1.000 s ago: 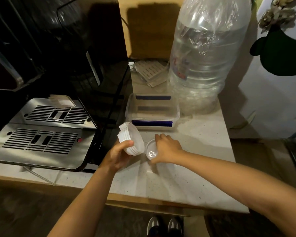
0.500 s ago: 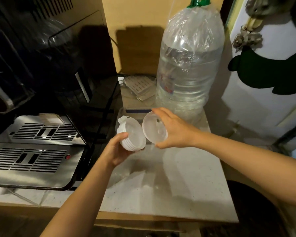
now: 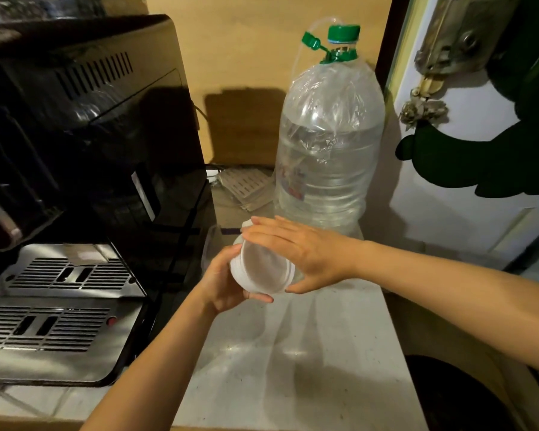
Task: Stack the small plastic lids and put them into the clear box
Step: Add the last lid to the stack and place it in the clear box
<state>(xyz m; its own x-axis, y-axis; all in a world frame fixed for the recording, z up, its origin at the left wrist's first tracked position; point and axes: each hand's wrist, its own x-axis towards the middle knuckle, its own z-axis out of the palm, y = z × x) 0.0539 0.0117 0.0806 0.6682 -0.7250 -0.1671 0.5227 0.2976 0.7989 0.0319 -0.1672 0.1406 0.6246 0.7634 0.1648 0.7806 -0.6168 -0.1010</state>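
Coffee machine [image 3: 75, 181]: black, at my 10 o'clock, its steel drip tray [image 3: 53, 325] nearest me.
My left hand [image 3: 223, 284]: forearm rising from 6 o'clock, wrist bent, fingers and thumb clamped round the underside and left edge of the stack of white plastic lids [image 3: 262, 270].
Stack: held in the air above the pale counter [image 3: 293, 353], tilted so its hollow face looks toward me.
Clear box [image 3: 213, 241]: at 12 o'clock behind my hands, only a sliver of its wall showing.
My right hand [image 3: 302, 250]: arm coming in from 3 o'clock, palm flat, fingers straight, pressing on the stack's top and right rim.
Water bottle [image 3: 330, 144]: large, green-capped, at 1 o'clock behind the hands.
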